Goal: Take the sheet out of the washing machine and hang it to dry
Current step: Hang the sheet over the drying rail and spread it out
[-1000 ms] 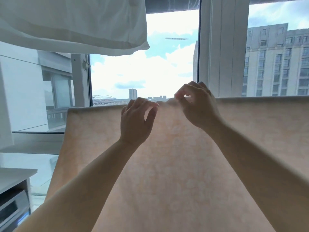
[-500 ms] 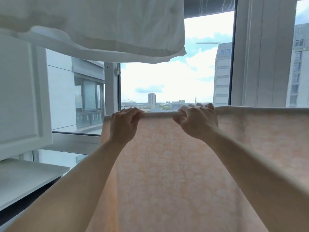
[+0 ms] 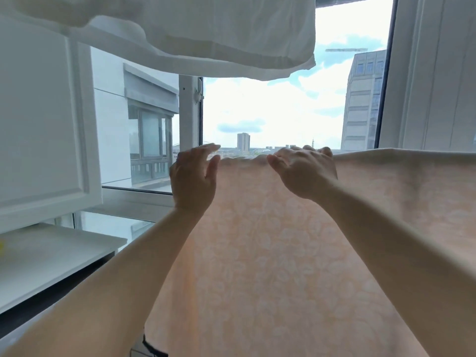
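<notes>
A pale peach sheet [image 3: 296,253] with a faint flower pattern hangs in front of the window, its top edge running level from the middle to the right border. My left hand [image 3: 193,179] is at the sheet's top left end, fingers straight and spread, holding nothing. My right hand [image 3: 305,171] lies over the top edge a little to the right, fingers loosely extended across the fold. What the sheet hangs over is hidden under the cloth.
White laundry [image 3: 206,34] hangs overhead across the top. A white cabinet door [image 3: 43,124] stands at the left above a white counter [image 3: 51,256]. The window frame [image 3: 190,114] and a thick white pillar [image 3: 435,73] lie behind the sheet.
Both hands gripped the sheet's top edge half a second ago; now their fingers have opened. The view has turned further left, and my left hand has reached the sheet's left end.
</notes>
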